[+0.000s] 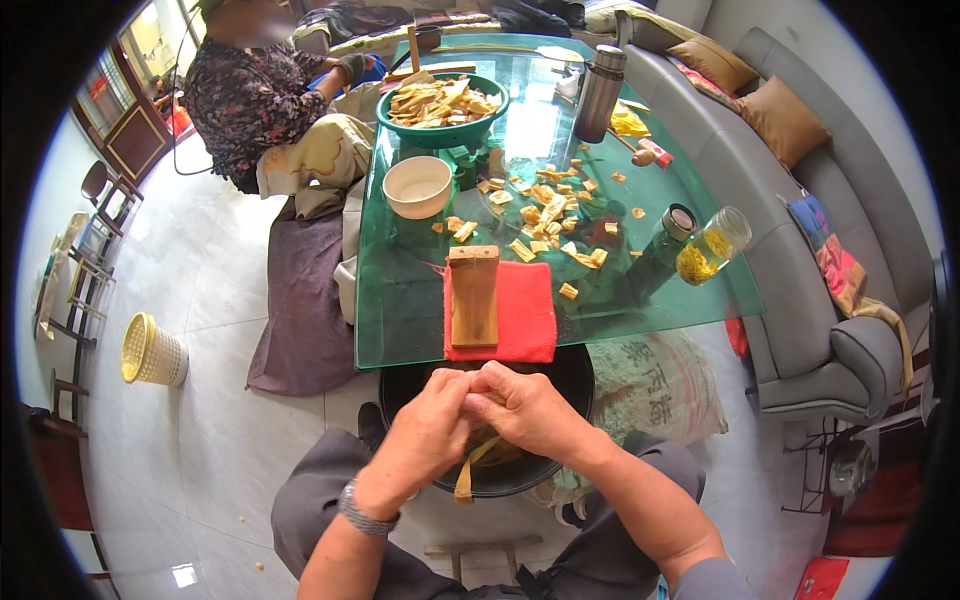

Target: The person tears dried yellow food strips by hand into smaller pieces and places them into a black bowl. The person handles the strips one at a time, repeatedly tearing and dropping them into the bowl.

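My left hand (436, 414) and my right hand (525, 405) meet at the fingertips above a black basin (583, 390). Fingers on both are curled in, and anything between them is hidden. A pale yellow strip (466, 469) lies below my hands, its end over the basin's near rim; whether it reaches my fingers I cannot tell. Just beyond, a wooden block with a raised end (474, 304) rests on a folded red cloth (529, 311) at the table's edge. Short, dried-looking yellowish pieces (551, 214) are scattered over the glass tabletop (405, 315).
A green basin (442, 135) heaped with similar pieces, a white bowl (418, 187), a steel flask (600, 94) and two jars (712, 246) (660, 240) stand on the table. Another person (255, 105) sits at left. A woven sack (660, 382) lies right of the black basin.
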`<state>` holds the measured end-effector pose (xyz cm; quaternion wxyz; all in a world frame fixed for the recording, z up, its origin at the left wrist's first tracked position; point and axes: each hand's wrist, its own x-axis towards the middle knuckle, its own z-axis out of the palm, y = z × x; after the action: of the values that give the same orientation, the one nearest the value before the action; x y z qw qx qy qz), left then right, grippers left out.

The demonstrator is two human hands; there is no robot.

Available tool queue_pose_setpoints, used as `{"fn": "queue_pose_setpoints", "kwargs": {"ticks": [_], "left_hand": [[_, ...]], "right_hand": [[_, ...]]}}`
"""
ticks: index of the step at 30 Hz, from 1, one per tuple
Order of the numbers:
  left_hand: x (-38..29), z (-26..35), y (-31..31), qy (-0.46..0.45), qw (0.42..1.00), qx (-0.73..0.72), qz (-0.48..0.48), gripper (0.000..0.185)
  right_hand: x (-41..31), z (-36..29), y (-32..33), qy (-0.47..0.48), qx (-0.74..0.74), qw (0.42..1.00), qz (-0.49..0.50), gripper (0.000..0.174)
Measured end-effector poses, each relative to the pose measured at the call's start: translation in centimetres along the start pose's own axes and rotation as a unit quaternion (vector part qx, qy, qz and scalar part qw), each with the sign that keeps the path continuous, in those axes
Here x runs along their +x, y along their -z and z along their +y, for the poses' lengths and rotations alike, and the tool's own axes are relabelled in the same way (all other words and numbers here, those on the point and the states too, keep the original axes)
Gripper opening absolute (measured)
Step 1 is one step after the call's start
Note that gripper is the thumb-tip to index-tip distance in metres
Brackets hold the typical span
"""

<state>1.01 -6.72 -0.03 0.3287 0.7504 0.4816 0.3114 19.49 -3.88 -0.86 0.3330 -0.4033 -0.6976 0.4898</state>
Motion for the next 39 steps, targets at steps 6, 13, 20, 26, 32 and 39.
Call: {"fn": "queue_pose_setpoints", "kwargs": {"ticks": [6,13,20,26,32,39], "left_hand": [[0.5,-1.7,-0.6,0.115,0.989,0.050,-0.075,0.022],[-2.9,-0.5,2.2,0.123,0.898,-0.121,-0.404,0.024],[-1.5,-0.5,6.2,0.132,0.896,-0.129,-0.404,0.022],[1.1,-0.7,5.8,0.152,0.961,-0.128,-0.193,0.019],[5.6,-2.4,4.8,0.080,0.987,-0.135,-0.025,0.022],[8.0,-3.8,2.2,0.051,0.987,-0.080,0.132,0.014]], "right_hand": [[0.2,0.5,-0.8,0.012,-0.004,0.999,-0.032,0.018],[-2.4,-0.8,1.4,-0.001,0.000,0.951,-0.311,0.032],[-3.0,-3.6,1.6,0.135,-0.097,0.959,-0.230,0.033],[-0.4,-1.8,3.7,0.143,-0.177,0.970,-0.082,0.026],[3.0,1.1,5.6,0.166,-0.306,0.933,0.095,0.025],[5.6,3.1,4.9,0.179,-0.361,0.901,0.163,0.017]]}}
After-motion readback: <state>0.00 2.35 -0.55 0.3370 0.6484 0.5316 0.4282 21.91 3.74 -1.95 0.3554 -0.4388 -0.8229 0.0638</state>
